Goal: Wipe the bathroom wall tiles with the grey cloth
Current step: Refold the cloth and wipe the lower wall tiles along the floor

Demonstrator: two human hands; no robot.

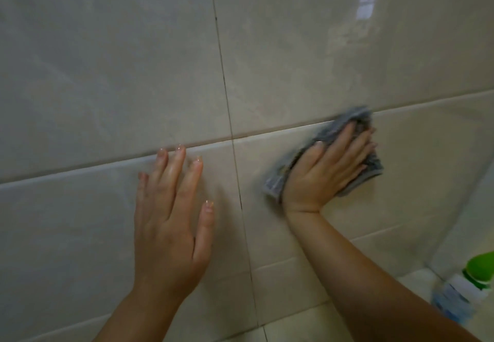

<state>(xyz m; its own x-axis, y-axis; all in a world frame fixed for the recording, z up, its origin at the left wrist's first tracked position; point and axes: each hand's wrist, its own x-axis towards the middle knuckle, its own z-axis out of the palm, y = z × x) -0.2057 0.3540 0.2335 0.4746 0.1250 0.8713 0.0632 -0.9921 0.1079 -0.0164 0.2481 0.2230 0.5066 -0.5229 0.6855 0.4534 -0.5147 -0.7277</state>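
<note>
Crumpled grey cloth [357, 117], motion-blurred, pressed flat on glossy beige wall tiles [107, 74], right of vertical grout line [224, 87].

1. The wall tiles [107, 61] are smooth, glossy and beige, with faint stone-like marbling. Well above the fingers [347, 151] of the right hand [328, 173], the glaze mirrors a bright patch of light.
2. The grey cloth [347, 121] under those fingers is soft, matt fabric with a ribbed, fuzzy weave.
3. The grout line [224, 82] between the two hands' fingers is thin, dark and matt.
4. The left hand [165, 229] has a wet-looking sheen on its fingers and shiny nails.
5. The bottle [454, 292], below and right of the right fingers, looks like plastic, and its green cap [481, 268] is smooth.
</note>
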